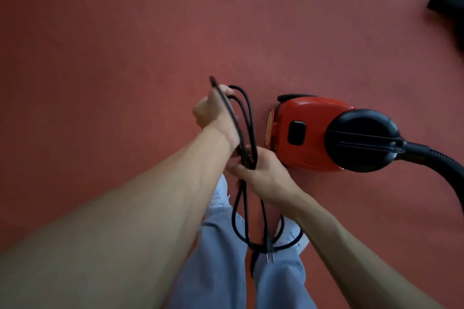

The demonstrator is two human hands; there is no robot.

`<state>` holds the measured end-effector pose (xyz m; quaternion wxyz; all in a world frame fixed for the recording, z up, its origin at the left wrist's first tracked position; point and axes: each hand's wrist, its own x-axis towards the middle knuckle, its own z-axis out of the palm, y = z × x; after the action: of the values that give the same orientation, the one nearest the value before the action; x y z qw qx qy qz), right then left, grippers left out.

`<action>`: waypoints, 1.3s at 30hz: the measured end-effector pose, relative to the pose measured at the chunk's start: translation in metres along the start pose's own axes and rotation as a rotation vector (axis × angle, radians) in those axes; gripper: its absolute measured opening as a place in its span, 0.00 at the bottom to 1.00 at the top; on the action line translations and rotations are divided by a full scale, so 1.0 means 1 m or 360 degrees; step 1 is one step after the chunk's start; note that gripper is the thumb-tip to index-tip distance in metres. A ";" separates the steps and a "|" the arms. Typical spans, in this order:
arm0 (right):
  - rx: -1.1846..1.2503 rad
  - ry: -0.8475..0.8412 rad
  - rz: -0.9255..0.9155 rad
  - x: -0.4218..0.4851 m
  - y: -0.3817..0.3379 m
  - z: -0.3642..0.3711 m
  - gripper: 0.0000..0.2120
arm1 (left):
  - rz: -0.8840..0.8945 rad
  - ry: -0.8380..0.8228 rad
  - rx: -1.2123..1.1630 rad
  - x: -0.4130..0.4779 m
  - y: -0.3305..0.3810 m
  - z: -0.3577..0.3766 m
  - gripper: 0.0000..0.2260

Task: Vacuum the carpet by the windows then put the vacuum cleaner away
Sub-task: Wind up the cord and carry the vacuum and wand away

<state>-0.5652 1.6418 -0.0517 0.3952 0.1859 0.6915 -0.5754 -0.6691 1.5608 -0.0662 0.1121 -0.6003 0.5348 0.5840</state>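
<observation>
Left hand (207,113): centre of frame, fingers curled round the top of the cord loops; 1 strand crosses its back toward the wrist.
Right hand (263,173): just below and right of the left hand, gripping the gathered strands mid-bundle.
Power cord (249,155): black, several loops stretched between both hands; the lower loops hang in front of the trousers (221,246), lower centre.
Plug (269,249): 2 bare prongs, dangling at the bottom of the loops, in no socket.
Vacuum cleaner (308,138): red body, black top, on the carpet (125,45) just right of the hands.
Hose (437,163): black, leaves the body toward the right edge.
Step in hand: judged as put-away; cord coiling under way.
Next move: secure the coil against unravelling, then free 1 hand to lift the cleaner.
</observation>
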 end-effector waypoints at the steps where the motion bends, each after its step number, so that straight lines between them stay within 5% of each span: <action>1: 0.0144 0.0067 0.0054 0.000 0.005 0.001 0.05 | 0.0006 -0.0181 0.0051 0.001 -0.002 -0.002 0.08; 4: 0.0416 0.0328 0.0202 0.002 0.018 -0.005 0.13 | 0.0059 -0.0742 0.0213 0.000 -0.013 -0.019 0.03; 9: 0.0901 0.0706 0.0220 0.005 0.025 -0.025 0.14 | -0.0123 -0.1216 0.0739 -0.023 -0.058 -0.065 0.30; 16: 0.0589 0.0191 0.0009 -0.009 0.008 -0.050 0.14 | 0.0267 -0.1683 0.1151 -0.042 -0.077 -0.066 0.47; 20: 0.0480 -0.0007 -0.0032 -0.013 0.010 -0.064 0.11 | 0.0263 -0.1772 0.1218 -0.043 -0.075 -0.057 0.42; 22: 0.0396 -0.0032 -0.0016 -0.013 0.012 -0.070 0.13 | 0.0268 -0.1744 0.1329 -0.046 -0.075 -0.052 0.31; 27: 0.0215 -0.0113 0.0039 -0.028 0.021 -0.093 0.17 | 0.0644 -0.1208 0.1771 -0.052 -0.080 -0.037 0.12; 29: -0.0049 -0.0125 0.0084 -0.041 0.022 -0.112 0.27 | 0.0798 -0.1030 0.1830 -0.055 -0.080 -0.028 0.05; 31: -0.0288 0.0176 0.0062 -0.051 0.026 -0.136 0.27 | 0.0930 -0.0925 0.1800 -0.057 -0.077 -0.019 0.08; 35: -0.0512 0.1371 -0.0079 -0.065 0.050 -0.181 0.14 | 0.1146 -0.1058 0.1742 -0.066 -0.069 0.006 0.15; 39: -0.0404 0.1417 0.0145 -0.070 0.079 -0.204 0.20 | 0.1291 -0.1165 0.1892 -0.079 -0.072 0.033 0.21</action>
<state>-0.5335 1.8688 -0.0442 0.1045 0.3952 0.8499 -0.3325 -0.6127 1.6558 -0.0462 0.3600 0.0300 0.8616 0.3566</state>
